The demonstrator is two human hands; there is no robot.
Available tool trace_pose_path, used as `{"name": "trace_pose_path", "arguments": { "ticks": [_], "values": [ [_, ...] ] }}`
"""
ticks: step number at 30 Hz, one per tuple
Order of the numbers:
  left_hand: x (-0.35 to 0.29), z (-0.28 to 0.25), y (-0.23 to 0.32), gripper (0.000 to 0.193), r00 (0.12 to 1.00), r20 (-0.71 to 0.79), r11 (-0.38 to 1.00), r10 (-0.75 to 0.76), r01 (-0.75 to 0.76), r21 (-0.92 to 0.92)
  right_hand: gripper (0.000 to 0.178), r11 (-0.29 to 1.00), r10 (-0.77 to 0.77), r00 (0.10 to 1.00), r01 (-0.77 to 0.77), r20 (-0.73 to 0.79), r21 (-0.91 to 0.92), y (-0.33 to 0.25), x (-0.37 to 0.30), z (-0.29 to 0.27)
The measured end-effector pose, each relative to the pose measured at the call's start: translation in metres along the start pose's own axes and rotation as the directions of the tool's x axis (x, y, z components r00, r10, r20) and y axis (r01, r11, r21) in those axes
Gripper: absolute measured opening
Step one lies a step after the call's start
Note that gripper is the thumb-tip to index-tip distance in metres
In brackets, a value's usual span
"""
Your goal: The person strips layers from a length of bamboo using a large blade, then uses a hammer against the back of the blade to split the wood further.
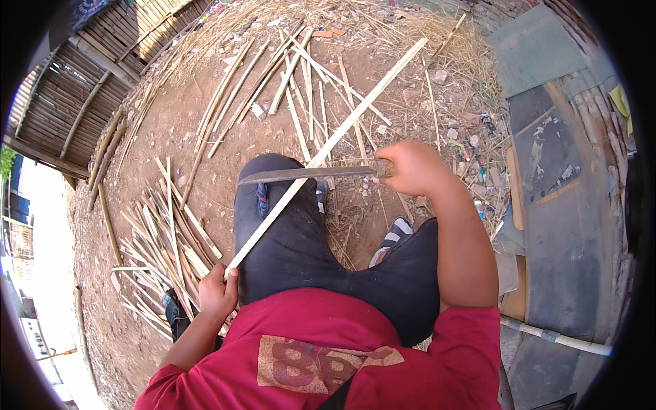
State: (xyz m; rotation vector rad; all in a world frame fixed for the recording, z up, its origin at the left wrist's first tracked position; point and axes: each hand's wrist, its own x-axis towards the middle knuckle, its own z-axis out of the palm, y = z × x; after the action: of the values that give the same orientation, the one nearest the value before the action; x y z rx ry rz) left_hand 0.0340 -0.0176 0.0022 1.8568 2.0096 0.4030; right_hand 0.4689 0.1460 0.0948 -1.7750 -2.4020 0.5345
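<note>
My left hand (218,292) is closed around the near end of a long pale bamboo strip (367,108). The strip slants up and away to the right, passing over my left thigh. In my right hand (412,169) is the handle of a long-bladed knife (301,174), its blade pointing left. The blade lies across the strip above my left knee and seems to touch it. My right fingers are wrapped round the handle, so most of it is hidden.
A heap of split bamboo strips (160,239) lies on the dirt at my left. More loose strips (273,82) are scattered ahead. A bamboo-slat wall (75,96) stands at far left. Dark sheets (553,273) lean at the right, beside dry straw (465,51) and rubble.
</note>
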Motion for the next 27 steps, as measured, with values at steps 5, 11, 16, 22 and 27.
{"name": "trace_pose_path", "arguments": {
  "ticks": [5, 11, 16, 22, 27],
  "values": [
    [0.005, 0.006, -0.006, 0.046, 0.997, -0.047, 0.998, 0.054, -0.052, 0.039, 0.042, 0.984, 0.147, 0.970, -0.122, -0.193, 0.132, 0.039, 0.012, 0.011],
    [0.004, 0.005, -0.010, 0.043, 0.994, -0.072, 0.994, 0.085, -0.079, 0.075, 0.034, 0.986, -0.051, 0.991, 0.031, -0.124, -0.161, 0.007, 0.025, 0.018],
    [0.009, 0.008, -0.017, 0.042, 0.989, -0.093, 0.988, 0.112, -0.101, 0.114, 0.032, 0.929, 0.328, 0.900, -0.252, -0.287, 0.272, 0.055, 0.043, 0.023],
    [0.004, -0.004, -0.018, 0.043, 0.994, -0.058, 0.984, 0.090, -0.080, 0.160, 0.033, 0.997, 0.072, 0.978, -0.076, -0.194, -0.012, 0.004, 0.032, 0.025],
    [0.017, 0.008, -0.019, 0.043, 0.989, -0.105, 0.986, 0.102, -0.087, 0.143, 0.042, 0.884, 0.410, 0.882, -0.324, -0.230, 0.336, 0.070, 0.050, 0.034]
  ]
}}
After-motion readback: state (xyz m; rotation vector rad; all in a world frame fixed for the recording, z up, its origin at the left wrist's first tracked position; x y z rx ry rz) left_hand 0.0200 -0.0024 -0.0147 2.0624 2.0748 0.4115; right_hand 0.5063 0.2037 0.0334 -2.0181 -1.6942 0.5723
